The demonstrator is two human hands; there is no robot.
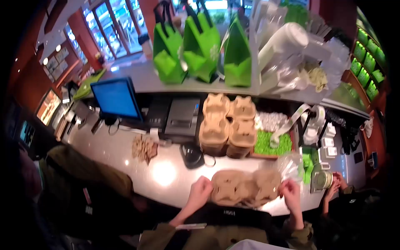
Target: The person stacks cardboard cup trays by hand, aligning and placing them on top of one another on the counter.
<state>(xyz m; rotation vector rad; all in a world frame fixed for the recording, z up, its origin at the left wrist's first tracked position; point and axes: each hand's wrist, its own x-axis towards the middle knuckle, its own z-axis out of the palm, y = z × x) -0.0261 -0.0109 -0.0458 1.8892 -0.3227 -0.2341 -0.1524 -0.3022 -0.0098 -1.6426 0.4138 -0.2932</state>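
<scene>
A brown molded-pulp cup carrier (246,189) lies near the front edge of the counter, its cup wells facing up and no cups in them. My left hand (201,190) is closed at the carrier's left end, fingers curled against its edge. At the opposite end, my right hand (290,192) pinches the right edge between thumb and fingers. Just beyond the carrier stand tall stacks of the same cup carriers (228,125).
Green paper bags (202,50) stand on the raised ledge. Left are a blue-lit screen (114,99), crumpled brown paper (144,148) and a black scanner-like device (192,155). Right sits a tray of green filler (273,143). A co-worker's hands (333,187) hold a round container (322,180).
</scene>
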